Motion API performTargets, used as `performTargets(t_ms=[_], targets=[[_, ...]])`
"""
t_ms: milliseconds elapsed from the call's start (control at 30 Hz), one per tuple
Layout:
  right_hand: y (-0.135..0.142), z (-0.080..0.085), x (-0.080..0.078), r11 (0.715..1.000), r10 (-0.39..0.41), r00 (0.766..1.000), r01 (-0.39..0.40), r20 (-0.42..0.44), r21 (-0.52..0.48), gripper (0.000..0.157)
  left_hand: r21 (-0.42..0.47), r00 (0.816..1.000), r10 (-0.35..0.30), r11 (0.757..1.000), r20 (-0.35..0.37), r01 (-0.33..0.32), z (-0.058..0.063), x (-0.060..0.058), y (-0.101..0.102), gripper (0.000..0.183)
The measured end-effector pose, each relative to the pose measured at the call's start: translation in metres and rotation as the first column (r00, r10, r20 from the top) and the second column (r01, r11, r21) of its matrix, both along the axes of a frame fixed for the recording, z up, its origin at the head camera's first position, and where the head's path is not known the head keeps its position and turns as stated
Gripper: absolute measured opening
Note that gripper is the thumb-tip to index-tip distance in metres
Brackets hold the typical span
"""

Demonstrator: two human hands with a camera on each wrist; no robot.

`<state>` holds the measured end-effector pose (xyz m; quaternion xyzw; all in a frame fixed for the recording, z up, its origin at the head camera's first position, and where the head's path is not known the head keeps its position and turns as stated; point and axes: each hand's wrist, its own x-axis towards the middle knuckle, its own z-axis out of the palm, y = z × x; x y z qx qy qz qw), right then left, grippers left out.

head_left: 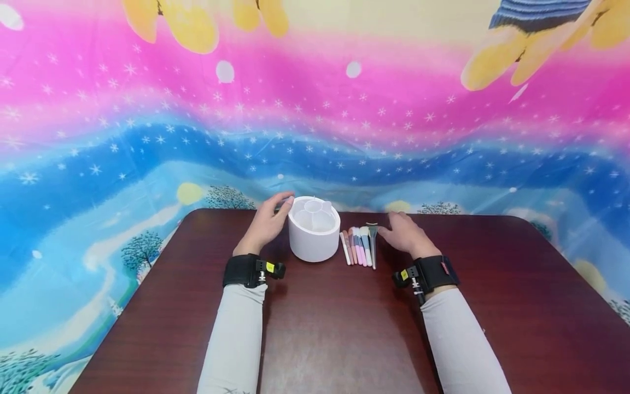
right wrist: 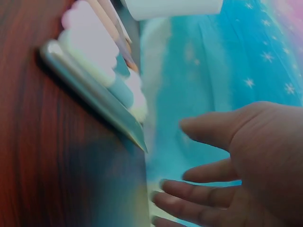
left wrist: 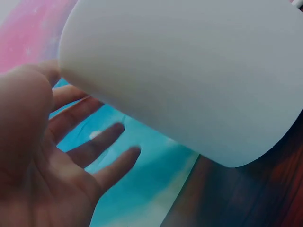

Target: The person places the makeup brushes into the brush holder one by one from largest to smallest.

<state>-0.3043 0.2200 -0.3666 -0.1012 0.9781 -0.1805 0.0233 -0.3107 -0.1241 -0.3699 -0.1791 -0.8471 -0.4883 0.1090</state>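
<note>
A round white container (head_left: pixel 313 244) with a slanted top and clear divided compartments (head_left: pixel 315 219) stands near the table's back edge. Beside its left rim is my left hand (head_left: pixel 266 221); the left wrist view has the fingers (left wrist: pixel 106 142) spread and loosely extended alongside the white wall (left wrist: pixel 180 75), thumb right at its edge. Several makeup brushes (head_left: pixel 358 249) lie side by side to the container's right, bristles toward the back. My right hand (head_left: pixel 404 234) is just right of the end brush (head_left: pixel 373 249), a dark fan-shaped one. Its fingers (right wrist: pixel 203 194) are relaxed, holding nothing.
The dark reddish-brown table (head_left: pixel 334 339) extends toward the front and both sides. Behind it hangs a colourful printed cloth (head_left: pixel 315 109) in pink and blue with snowflakes. Black wrist straps with small cameras (head_left: pixel 278 270) sit on both forearms.
</note>
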Motion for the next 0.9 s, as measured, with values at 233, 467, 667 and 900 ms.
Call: performTargets(t_ms=[233, 467, 667, 900], targets=[[-0.006, -0.009, -0.007, 0.999, -0.011, 0.995, 0.015, 0.104, -0.04, 0.033, 0.021, 0.998, -0.046, 0.999, 0.033, 0.045, 0.0, 0.001, 0.007, 0.039], [-0.013, -0.006, -0.011, 0.998, -0.025, 0.98, 0.036, 0.197, -0.05, 0.024, 0.013, 0.996, -0.038, 0.999, 0.084, 0.037, 0.002, 0.001, 0.01, 0.036], [-0.015, -0.003, -0.014, 0.999, -0.027, 0.969, 0.035, 0.246, -0.027, 0.013, 0.029, 0.997, -0.02, 0.999, 0.073, 0.018, 0.001, -0.002, 0.013, 0.036], [-0.004, -0.001, -0.018, 0.994, 0.037, 0.966, -0.009, 0.257, -0.109, 0.015, 0.063, 0.998, -0.025, 0.998, 0.053, 0.021, -0.001, -0.005, 0.018, 0.035]])
